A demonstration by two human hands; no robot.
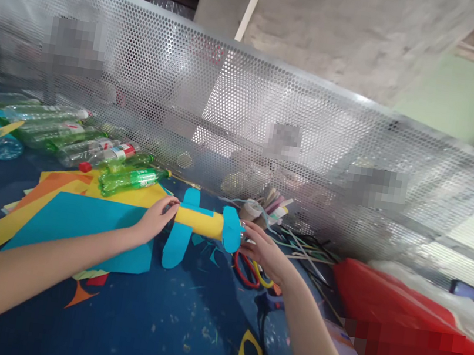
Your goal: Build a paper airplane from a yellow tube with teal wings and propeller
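A paper-covered toy plane (201, 221) hangs level above the blue tabletop between my two hands. Its body is a yellow tube, with blue wing-like pieces and a rounded blue piece near the right end. My left hand (158, 219) is closed on the tube's left end, thumb and fingers pinching it. At the opposite end, the fingers of my right hand (265, 252) curl around the tip by the rounded blue piece; my grip there is partly hidden. Below my right hand lie scissors with red and yellow handles (249, 271).
Blue paper sheets (91, 227) lie over yellow and orange ones to the left. Several plastic bottles (132, 181) lie behind them. A cup of sticks (254, 211) stands near the perforated metal screen (168, 66). Red plastic (392, 298) lies on the right.
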